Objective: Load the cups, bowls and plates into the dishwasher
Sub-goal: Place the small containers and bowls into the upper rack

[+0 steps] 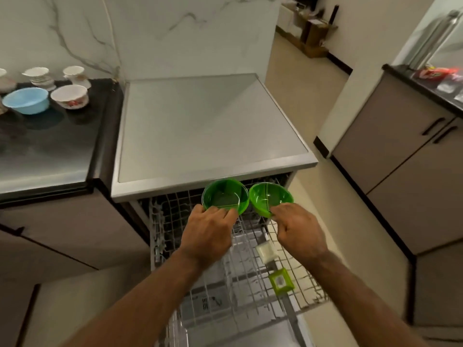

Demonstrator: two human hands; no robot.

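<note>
— What's in the rack?

— From my seat, the pulled-out wire rack [240,291] in the lower centre holds two small square pieces at its right side: a white one [266,249] and, nearer to me, a lime-green one [281,281]. I can't make out what either is. On the black counter [50,151] in the upper left stand a pale blue bowl [26,100], a white bowl with a red pattern [70,96] and more white crockery behind.

— And the hands?

— Both arms reach forward from the bottom edge. My left hand [208,234] has its fingers curled over the near rim of the left green bowl [225,196]. My right hand [298,229] pinches the near rim of the right green bowl [270,197].

— Where are the bowls?

— Side by side at the centre, over the rack's far end, just below the front edge of the dishwasher's grey top [200,126]. I can't tell whether they rest on the wires.

— How do they look?

— Glossy translucent green plastic, mouths facing me, the right one tilted further.
</note>
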